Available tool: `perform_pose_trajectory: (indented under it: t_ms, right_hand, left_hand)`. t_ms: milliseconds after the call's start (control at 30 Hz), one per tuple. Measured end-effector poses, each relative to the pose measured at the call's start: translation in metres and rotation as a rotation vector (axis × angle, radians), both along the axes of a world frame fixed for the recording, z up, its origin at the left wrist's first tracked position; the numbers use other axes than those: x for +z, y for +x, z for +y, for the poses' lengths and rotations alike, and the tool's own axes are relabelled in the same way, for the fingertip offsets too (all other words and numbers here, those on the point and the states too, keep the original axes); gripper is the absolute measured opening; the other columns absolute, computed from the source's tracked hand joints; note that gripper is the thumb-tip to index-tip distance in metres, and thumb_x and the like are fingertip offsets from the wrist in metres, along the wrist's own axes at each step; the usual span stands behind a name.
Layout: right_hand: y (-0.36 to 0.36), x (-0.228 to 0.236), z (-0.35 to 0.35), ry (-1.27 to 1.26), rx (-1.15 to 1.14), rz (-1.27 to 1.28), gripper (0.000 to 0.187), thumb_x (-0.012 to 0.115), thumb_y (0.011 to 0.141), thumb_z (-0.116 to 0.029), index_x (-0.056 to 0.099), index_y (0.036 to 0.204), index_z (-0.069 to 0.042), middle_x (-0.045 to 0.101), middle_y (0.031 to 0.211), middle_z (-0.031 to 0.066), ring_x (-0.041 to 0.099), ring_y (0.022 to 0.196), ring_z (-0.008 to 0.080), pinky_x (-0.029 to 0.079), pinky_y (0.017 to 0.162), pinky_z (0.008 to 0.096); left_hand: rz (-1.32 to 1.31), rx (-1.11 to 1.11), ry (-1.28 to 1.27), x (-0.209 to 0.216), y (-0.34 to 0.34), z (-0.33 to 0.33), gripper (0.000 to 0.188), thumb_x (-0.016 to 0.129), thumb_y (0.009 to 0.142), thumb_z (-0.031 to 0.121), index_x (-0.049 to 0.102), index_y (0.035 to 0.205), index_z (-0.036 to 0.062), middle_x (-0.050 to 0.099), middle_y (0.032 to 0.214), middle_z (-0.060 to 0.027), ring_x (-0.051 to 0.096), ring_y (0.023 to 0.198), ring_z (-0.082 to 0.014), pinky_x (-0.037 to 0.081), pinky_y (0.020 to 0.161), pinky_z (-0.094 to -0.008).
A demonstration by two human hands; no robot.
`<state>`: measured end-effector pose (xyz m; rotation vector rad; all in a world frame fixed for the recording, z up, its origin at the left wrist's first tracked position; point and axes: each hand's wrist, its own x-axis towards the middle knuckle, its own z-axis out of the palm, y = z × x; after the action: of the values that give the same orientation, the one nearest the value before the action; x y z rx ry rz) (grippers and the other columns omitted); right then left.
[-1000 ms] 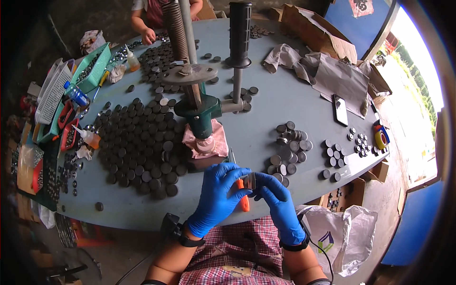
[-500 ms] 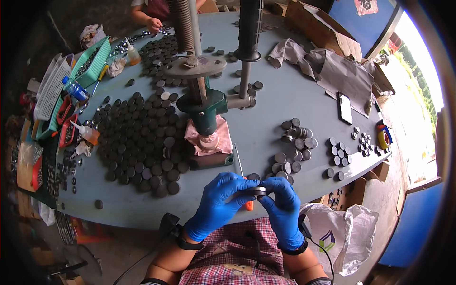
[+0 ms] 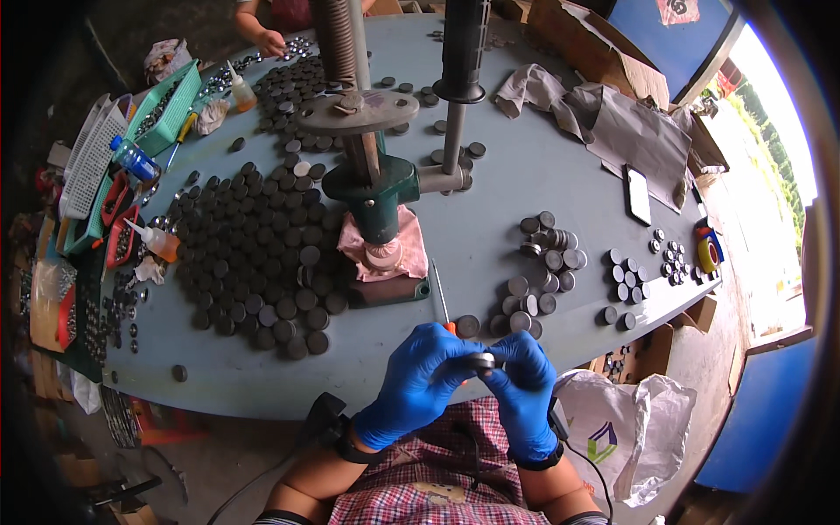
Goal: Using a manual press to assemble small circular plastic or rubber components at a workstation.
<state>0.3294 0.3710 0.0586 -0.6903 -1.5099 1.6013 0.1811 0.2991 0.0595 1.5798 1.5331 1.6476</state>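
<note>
Both my hands wear blue gloves and meet in front of my lap at the table's near edge. A small round disc (image 3: 480, 360), dark with a shiny metal rim, is pinched between them, tilted on edge. My left hand (image 3: 422, 374) grips it from the left with thumb and fingers. On the other side, my right hand (image 3: 521, 385) closes its fingertips against the disc. Just beyond the hands lie a screwdriver (image 3: 444, 306) with an orange handle, partly hidden, and a loose black disc (image 3: 468, 326).
A green hand press (image 3: 378, 197) stands mid-table over a pink cloth (image 3: 407, 243). Black discs (image 3: 254, 254) crowd its left; smaller groups lie right. Bottles and green baskets (image 3: 166, 114) line the left edge. A phone (image 3: 637, 194) lies right. Another person's hand (image 3: 270, 43) is at the far side.
My hands have drawn slightly toward my body and lower, still holding the disc, which is turned a little. The black disc beyond them now shows fully. The view has shifted slightly.
</note>
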Motion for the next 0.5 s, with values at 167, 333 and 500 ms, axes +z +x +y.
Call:
perform_pose_trajectory:
  t_ms: [167,333,500]
  right_hand:
    - [0.002,-0.012,0.015,-0.553,0.235,0.216,0.018,0.067,0.092,-0.016,0.064,0.099,0.000,0.067,0.095,0.0050,0.058,0.086,0.0109,0.047,0.080,0.0280]
    - [-0.004,0.005,0.008,-0.472,0.108,0.006,0.022,0.064,0.095,-0.016,0.062,0.106,0.003,0.066,0.100,0.0061,0.060,0.093,0.0131,0.048,0.087,0.0286]
    - [0.021,-0.013,0.023,-0.054,0.487,-0.083,0.033,0.047,0.068,0.023,0.068,0.079,0.001,0.068,0.097,0.0106,0.065,0.094,0.0186,0.051,0.086,0.0306]
  left_hand:
    - [-0.063,-0.059,-0.130,0.007,-0.005,0.003,0.038,0.077,0.079,0.008,0.063,0.114,0.0048,0.062,0.101,-0.0098,0.063,0.089,-0.0247,0.051,0.080,-0.0328]
    - [0.095,-0.042,-0.148,0.010,-0.013,-0.002,0.043,0.078,0.077,0.007,0.062,0.116,0.0046,0.061,0.102,-0.0101,0.062,0.091,-0.0256,0.051,0.083,-0.0346]
    - [0.249,0.086,-0.163,0.013,-0.016,-0.007,0.045,0.079,0.074,0.008,0.063,0.116,0.0069,0.060,0.101,-0.0083,0.059,0.090,-0.0261,0.049,0.083,-0.0368]
